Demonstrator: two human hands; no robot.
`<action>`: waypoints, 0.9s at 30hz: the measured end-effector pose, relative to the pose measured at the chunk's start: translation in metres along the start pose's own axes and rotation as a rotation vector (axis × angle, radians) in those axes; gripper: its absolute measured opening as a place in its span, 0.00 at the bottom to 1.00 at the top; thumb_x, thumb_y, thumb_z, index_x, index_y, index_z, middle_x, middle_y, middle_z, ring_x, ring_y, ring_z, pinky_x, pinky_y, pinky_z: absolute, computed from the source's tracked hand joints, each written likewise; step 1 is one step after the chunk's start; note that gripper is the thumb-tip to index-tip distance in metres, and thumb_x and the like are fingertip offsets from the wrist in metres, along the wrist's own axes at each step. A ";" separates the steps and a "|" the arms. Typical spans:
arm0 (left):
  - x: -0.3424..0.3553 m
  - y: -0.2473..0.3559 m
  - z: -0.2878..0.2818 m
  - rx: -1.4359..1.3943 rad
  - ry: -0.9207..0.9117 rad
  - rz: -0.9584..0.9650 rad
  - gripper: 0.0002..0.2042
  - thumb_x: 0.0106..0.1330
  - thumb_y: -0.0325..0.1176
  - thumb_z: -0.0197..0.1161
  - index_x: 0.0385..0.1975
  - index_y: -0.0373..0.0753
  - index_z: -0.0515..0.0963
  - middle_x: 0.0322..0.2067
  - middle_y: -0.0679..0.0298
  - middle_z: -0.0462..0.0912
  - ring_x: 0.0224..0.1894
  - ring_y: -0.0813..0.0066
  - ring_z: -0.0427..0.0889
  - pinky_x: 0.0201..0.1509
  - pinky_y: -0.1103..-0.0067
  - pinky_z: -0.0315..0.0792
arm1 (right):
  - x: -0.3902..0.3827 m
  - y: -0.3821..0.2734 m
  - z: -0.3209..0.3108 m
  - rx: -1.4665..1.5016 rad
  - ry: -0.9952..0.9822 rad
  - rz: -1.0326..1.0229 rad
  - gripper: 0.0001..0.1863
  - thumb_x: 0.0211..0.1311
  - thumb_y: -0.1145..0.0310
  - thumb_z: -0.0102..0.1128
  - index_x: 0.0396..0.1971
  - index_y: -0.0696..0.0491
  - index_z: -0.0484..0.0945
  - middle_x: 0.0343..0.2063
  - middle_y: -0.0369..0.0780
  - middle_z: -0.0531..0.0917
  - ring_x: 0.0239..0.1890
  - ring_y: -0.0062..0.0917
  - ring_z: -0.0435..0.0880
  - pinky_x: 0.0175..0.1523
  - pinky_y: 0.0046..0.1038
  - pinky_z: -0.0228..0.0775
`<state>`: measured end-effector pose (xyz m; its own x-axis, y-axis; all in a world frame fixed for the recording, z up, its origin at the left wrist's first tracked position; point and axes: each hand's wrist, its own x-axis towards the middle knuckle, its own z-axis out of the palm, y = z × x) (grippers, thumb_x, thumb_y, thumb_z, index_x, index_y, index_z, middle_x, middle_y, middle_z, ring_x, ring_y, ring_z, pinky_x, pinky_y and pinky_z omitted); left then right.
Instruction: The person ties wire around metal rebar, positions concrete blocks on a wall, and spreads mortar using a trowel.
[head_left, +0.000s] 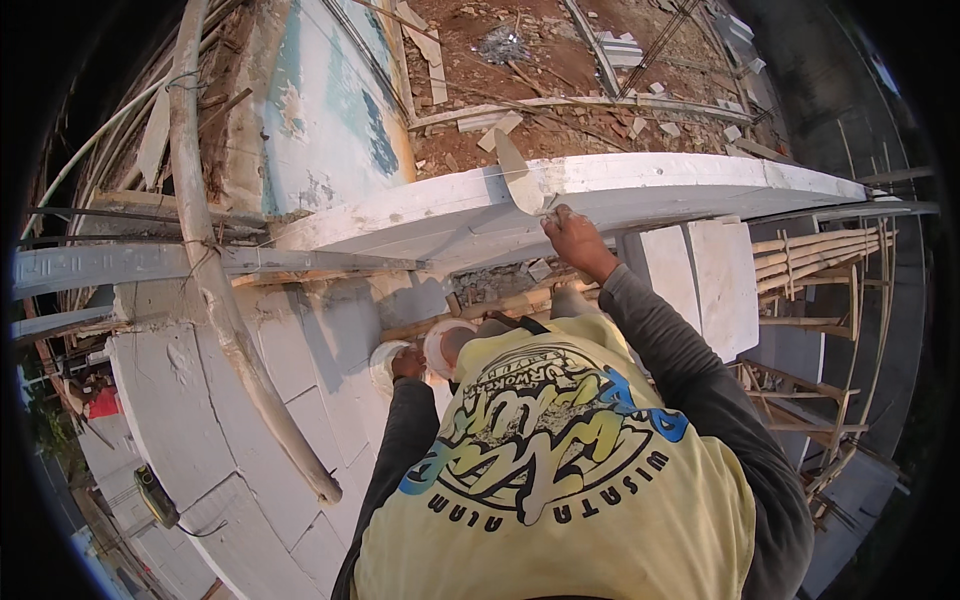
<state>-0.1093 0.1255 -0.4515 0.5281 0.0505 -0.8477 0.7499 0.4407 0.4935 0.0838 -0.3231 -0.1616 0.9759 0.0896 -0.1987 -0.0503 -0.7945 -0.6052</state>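
My right hand (582, 243) is closed round the handle of a trowel (520, 182), which the fingers mostly hide. The trowel's blade points away from me over the top edge of a white block wall (690, 172). A thin line runs along that edge. Lower and to the left, my left hand (408, 362) is closed at the rim of a white bucket (384, 370). My arm and yellow shirt hide part of the bucket, so its contents cannot be made out.
A wooden pole (215, 290) slants down on the left, crossing a metal channel (110, 265). White blocks (722, 290) stand at my right, beside bamboo scaffolding (825, 262). A power tool (155, 497) lies far left. Beyond the wall, rubble covers reddish soil (570, 70).
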 end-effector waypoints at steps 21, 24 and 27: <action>-0.011 -0.079 -0.027 -0.332 -0.414 -0.184 0.08 0.63 0.43 0.45 0.28 0.48 0.65 0.21 0.69 0.61 0.22 0.73 0.62 0.19 0.75 0.56 | 0.004 -0.012 -0.018 -0.432 -0.183 -0.203 0.14 0.59 0.63 0.49 0.34 0.60 0.74 0.27 0.53 0.81 0.34 0.47 0.81 0.43 0.44 0.72; -0.005 -0.065 0.005 -0.359 -0.296 -0.155 0.07 0.64 0.41 0.46 0.30 0.46 0.66 0.19 0.69 0.62 0.19 0.74 0.62 0.18 0.78 0.57 | 0.026 0.031 -0.013 -0.486 -0.036 -0.131 0.15 0.59 0.63 0.49 0.32 0.61 0.74 0.26 0.54 0.81 0.34 0.48 0.81 0.43 0.45 0.72; -0.034 -0.055 0.017 -0.132 0.133 -0.037 0.08 0.66 0.36 0.48 0.39 0.42 0.69 0.22 0.64 0.73 0.18 0.75 0.69 0.17 0.79 0.62 | 0.020 -0.027 -0.018 -0.372 -0.048 -0.087 0.15 0.58 0.63 0.49 0.32 0.61 0.74 0.26 0.54 0.81 0.33 0.48 0.81 0.42 0.44 0.72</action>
<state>-0.1619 0.0842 -0.4466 0.4375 0.1460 -0.8873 0.7045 0.5575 0.4391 0.1084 -0.3102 -0.1355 0.9617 0.1872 -0.2001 0.1212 -0.9456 -0.3019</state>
